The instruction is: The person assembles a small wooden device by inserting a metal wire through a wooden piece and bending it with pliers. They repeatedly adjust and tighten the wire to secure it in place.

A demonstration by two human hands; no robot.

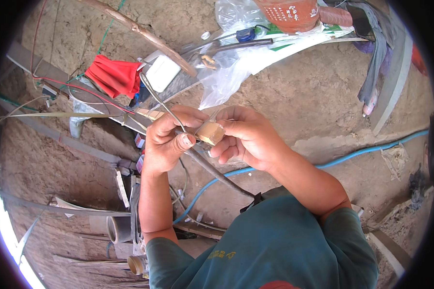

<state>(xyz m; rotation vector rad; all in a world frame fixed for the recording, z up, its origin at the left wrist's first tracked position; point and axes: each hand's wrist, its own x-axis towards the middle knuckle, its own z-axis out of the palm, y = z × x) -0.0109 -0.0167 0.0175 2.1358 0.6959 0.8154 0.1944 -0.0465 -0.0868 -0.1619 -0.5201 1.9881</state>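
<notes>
Two hands (166, 139) (253, 137) (both bare) hold a tan block (210, 133).

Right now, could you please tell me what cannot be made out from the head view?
In the head view:
Wooden block: the left hand hides whether it joins the wooden strip.
Blue hose: the right forearm hides a stretch.
Reddish-brown pot: the picture's top edge cuts it off.
</notes>
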